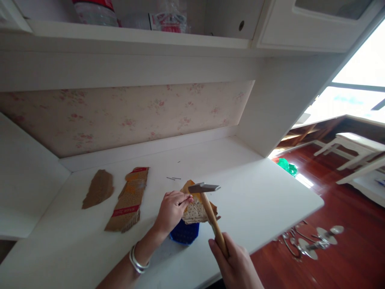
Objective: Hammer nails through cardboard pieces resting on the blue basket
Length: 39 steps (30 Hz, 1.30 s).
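Hammer (212, 216) is sitting in the right hand (236, 259), which is clamping the lower end of its wooden handle; the metal head is standing ahead of that hand and to its left, over a piece of dotted cardboard (195, 212). The left hand (173, 210) is bringing thumb and fingertips together beside the head, seemingly pinching something too small to make out. Just right of the left hand, the cardboard is partly covering a blue block (185, 233). Beyond the left hand, thin nails (176, 178) are lying loose on the white tabletop (255, 192); farther to its left, a cardboard strip (129, 196) and a brown scrap (98, 188) are lying.

The hammer is probably carrying most of its weight in the head, and its stiff handle is offering a sound hold low down, where the right hand is gripping. The cardboard is likely feeling light and tearing easily, so an outer edge is making the safer hold. The nails are looking slim, hard and slippery, calling for a fingertip pinch.
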Tool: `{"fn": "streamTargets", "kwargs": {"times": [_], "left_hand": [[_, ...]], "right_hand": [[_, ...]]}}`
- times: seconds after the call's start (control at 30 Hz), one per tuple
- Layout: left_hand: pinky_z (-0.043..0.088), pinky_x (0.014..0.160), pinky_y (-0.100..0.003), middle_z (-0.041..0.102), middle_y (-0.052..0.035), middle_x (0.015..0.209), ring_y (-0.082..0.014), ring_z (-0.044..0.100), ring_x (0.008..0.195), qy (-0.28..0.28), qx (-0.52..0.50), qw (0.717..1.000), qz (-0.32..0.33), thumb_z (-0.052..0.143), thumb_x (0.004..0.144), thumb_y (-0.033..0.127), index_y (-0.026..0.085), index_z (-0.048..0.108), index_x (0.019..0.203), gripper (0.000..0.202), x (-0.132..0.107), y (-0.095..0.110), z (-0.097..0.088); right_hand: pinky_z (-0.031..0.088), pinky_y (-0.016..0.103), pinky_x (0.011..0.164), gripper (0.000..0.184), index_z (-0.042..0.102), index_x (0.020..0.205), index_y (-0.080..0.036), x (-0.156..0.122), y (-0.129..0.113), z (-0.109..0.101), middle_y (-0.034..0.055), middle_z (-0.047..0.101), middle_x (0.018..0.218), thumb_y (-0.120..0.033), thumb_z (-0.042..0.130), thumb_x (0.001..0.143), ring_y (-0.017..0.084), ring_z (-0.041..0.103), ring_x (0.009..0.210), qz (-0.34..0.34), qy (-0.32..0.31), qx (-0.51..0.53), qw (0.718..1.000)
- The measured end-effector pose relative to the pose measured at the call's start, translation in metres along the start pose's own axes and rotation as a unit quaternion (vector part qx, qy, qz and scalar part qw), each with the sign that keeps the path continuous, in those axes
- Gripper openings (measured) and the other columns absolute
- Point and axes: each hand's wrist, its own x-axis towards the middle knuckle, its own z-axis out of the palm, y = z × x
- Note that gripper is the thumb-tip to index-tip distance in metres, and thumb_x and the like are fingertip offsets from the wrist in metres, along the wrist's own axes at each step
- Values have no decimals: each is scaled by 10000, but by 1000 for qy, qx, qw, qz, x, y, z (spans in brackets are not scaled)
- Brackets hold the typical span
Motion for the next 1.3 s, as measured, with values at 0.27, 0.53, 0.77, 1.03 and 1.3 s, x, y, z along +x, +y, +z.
{"fn": "streamTargets", "kwargs": {"times": [0.27,0.53,0.77,1.03,1.3], "left_hand": [[480,791,-322,773,-26,863,-185,689,822,4,-14,1000,5,627,895,267,266,762,895,135,-1,1,-1],[476,795,-322,772,-27,844,-185,686,811,-1,0,1000,11,619,897,255,267,766,895,147,-1,1,-2],[481,790,-328,766,-36,814,-184,676,784,-10,8,1000,4,613,902,283,259,767,874,159,-2,0,-1],[464,794,-329,769,-12,824,-184,693,790,-10,13,1000,5,629,891,245,261,755,824,143,-2,3,-3],[457,796,-344,775,-9,838,-188,698,761,-11,27,999,17,629,880,193,272,754,841,153,-4,7,-4]], "right_hand": [[282,251,488,388,406,677,-246,-1,7,2,-74,366,538,-536,463,928,127,309,486,-19,31,-27,999],[281,252,489,387,420,686,-243,0,7,-1,-80,350,544,-540,462,930,125,315,489,-20,23,-30,999],[265,259,489,387,416,683,-247,0,8,0,-83,361,532,-542,460,931,127,296,486,-22,4,-36,999],[262,261,490,381,405,693,-248,-1,10,0,-80,374,528,-536,436,941,128,297,480,-23,-4,-47,999],[254,262,494,384,387,691,-250,-3,18,3,-84,370,528,-534,434,945,124,282,477,-36,-2,-63,997]]}}
